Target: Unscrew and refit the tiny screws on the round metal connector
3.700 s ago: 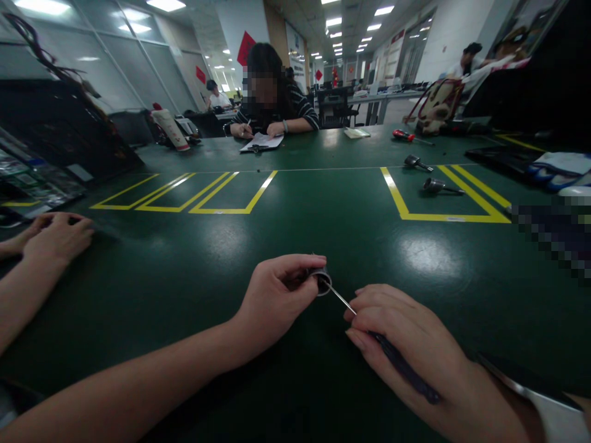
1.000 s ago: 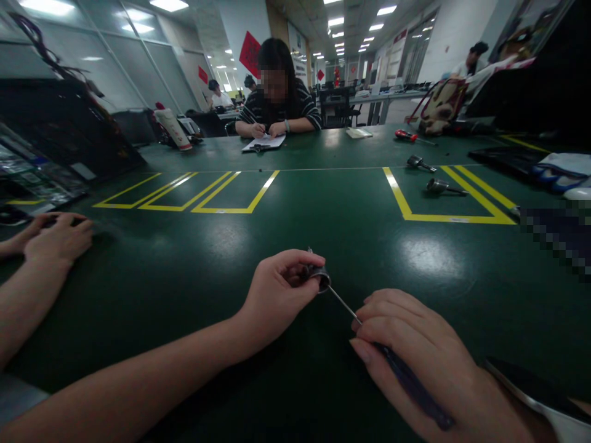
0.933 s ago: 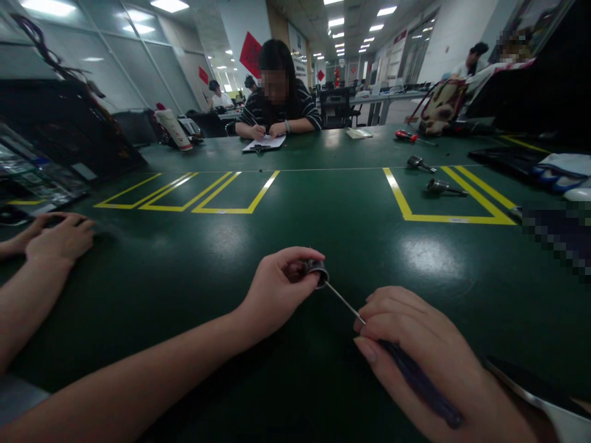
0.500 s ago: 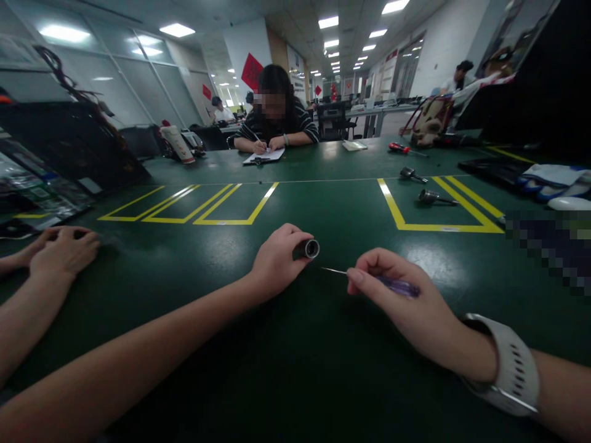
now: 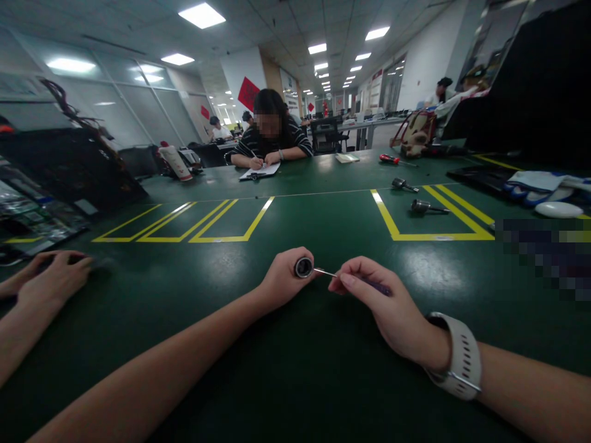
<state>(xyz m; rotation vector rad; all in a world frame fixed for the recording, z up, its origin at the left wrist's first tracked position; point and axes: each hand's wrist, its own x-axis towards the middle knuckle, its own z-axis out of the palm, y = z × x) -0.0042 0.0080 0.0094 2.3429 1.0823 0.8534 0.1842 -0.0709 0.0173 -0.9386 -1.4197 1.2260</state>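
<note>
My left hand (image 5: 285, 275) is closed around a metal socket (image 5: 303, 267), a short hollow cylinder with its dark round opening facing me. In my right hand (image 5: 376, 292) I grip a small screwdriver (image 5: 379, 287) by its purple handle, the thin shaft (image 5: 327, 272) pointing left. The screwdriver's tip reaches the side of the socket beside my left fingers; whether it touches is too small to tell. Both hands are raised over the front part of the green table (image 5: 295, 369).
Yellow tape outlines (image 5: 219, 239) mark the table. Two metal sockets with shanks (image 5: 421, 207) lie at the right, a red screwdriver (image 5: 389, 159) behind them. Another person's hands (image 5: 55, 277) rest at the left. Across the table a person (image 5: 270, 144) writes on a clipboard (image 5: 259, 172).
My right hand has brought the screwdriver left, up to the socket. The socket has turned more toward me in my left hand. The camera view has tilted up slightly.
</note>
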